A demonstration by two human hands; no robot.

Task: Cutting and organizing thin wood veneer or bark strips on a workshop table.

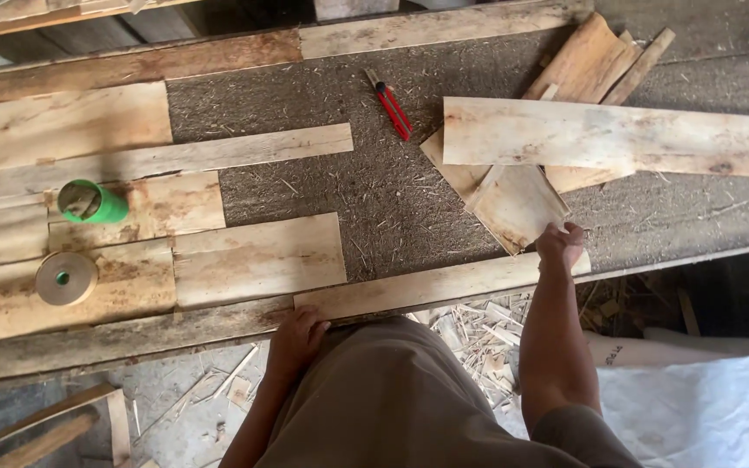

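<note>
My right hand [560, 243] rests on the near edge of a small stack of thin wood veneer sheets [517, 204] lying on the grey fibrous board [374, 186]; its fingers press on the sheets. My left hand [296, 334] lies fingers down on the near edge of the workbench, touching a long narrow veneer strip [426, 286]. A long pale veneer piece [617, 139] lies across the stack. A red utility knife [390, 106] lies on the board beyond both hands.
Several veneer pieces [257, 258] are laid side by side at the left. A green tape roll [91, 202] and a brown tape roll [66, 278] sit on them. More wood offcuts [595, 61] lie at the back right. Wood scraps [478, 334] and white sheeting [704, 407] cover the floor.
</note>
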